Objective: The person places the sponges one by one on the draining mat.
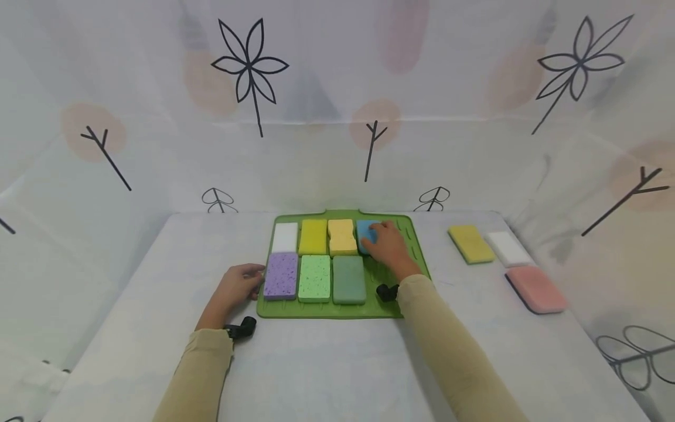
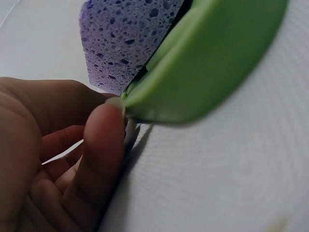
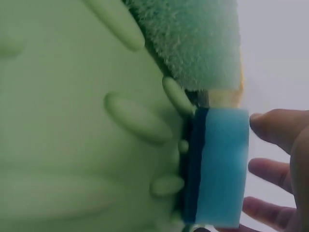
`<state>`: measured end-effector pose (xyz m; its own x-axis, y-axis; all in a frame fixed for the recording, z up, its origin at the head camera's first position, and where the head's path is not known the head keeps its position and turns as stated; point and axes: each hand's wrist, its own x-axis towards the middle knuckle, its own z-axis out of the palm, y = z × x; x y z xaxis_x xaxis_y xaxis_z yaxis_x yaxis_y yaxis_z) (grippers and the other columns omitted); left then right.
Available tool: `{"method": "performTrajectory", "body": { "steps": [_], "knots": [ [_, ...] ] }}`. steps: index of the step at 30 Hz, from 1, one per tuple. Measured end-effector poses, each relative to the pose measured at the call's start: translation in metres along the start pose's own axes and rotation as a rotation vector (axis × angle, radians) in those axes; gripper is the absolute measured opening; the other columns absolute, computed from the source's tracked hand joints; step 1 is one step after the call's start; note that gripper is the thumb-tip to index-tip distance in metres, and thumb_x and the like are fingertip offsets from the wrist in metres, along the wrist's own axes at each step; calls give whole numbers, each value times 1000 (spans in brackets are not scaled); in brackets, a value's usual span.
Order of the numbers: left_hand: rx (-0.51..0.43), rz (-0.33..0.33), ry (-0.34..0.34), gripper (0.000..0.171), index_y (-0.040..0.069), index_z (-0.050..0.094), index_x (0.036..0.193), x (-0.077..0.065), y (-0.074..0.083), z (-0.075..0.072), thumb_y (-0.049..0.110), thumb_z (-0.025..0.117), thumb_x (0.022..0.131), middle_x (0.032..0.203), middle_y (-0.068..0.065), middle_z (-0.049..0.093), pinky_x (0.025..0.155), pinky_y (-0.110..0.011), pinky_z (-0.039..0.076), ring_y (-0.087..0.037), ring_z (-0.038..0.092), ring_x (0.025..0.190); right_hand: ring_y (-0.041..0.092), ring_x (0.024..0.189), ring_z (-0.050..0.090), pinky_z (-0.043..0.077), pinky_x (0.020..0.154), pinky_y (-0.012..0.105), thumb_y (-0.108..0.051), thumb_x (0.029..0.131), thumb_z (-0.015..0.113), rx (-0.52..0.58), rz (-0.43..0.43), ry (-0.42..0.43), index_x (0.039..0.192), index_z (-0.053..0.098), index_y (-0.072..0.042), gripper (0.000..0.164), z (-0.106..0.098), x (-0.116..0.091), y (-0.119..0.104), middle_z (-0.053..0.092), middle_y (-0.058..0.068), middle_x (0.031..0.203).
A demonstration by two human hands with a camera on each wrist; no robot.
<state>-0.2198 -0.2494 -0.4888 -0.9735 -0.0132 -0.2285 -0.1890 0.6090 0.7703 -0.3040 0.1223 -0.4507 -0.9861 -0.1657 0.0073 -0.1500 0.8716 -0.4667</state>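
A green ridged mat point(image 1: 379, 305) carries two rows of sponges. My left hand point(image 1: 239, 287) is at its left edge, beside the purple sponge point(image 1: 280, 276); in the left wrist view its thumb point(image 2: 106, 140) and forefinger pinch the mat's rim. At the back row's right end lies a blue sponge point(image 1: 367, 234) with a dark underside. My right hand point(image 1: 389, 246) is over it, spread fingertips touching its upper face in the right wrist view. The back row also has white point(image 1: 285, 237), yellow point(image 1: 313, 237) and wavy-edged pale yellow point(image 1: 342, 237) sponges. Light green point(image 1: 314, 278) and grey-green point(image 1: 349, 279) sponges lie in front.
On the white tabletop point(image 1: 327, 369) right of the mat lie a yellow sponge point(image 1: 471, 244), a white sponge point(image 1: 509, 248) and a pink sponge point(image 1: 536, 289) with a dark underside. A patterned white cloth point(image 1: 316, 164) hangs behind the table.
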Motion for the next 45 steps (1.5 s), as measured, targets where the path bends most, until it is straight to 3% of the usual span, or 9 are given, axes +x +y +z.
{"method": "performTrajectory", "body": {
  "steps": [5,19,29,45],
  "knots": [
    [9,21,-11,47,8,53,137,0,0,0,21,57,92,111,-14,66,69,-27,52,-15,64,67,42,131,42,39,106,57,-43,96,53,46,-6,12,143,45,-8,59,-11,-12,11,29,24,152],
    [26,25,-18,48,6,53,137,-5,1,-5,23,58,93,118,-16,64,74,-27,50,-14,65,71,45,128,44,40,101,60,-41,96,53,-2,25,39,142,46,-9,56,-33,-35,39,34,25,148],
    [42,10,-21,47,7,53,137,-4,1,-3,24,57,93,121,-17,64,87,-37,49,-13,66,71,47,127,44,39,102,61,-38,96,54,-11,61,65,140,48,-7,54,-47,-54,62,34,26,147],
    [23,14,-18,47,7,53,137,-3,0,-1,23,57,93,120,-17,63,77,-29,52,-13,66,74,47,126,45,40,99,61,-36,96,49,-71,90,80,134,52,-3,50,-66,-75,103,46,28,139]
  ]
}}
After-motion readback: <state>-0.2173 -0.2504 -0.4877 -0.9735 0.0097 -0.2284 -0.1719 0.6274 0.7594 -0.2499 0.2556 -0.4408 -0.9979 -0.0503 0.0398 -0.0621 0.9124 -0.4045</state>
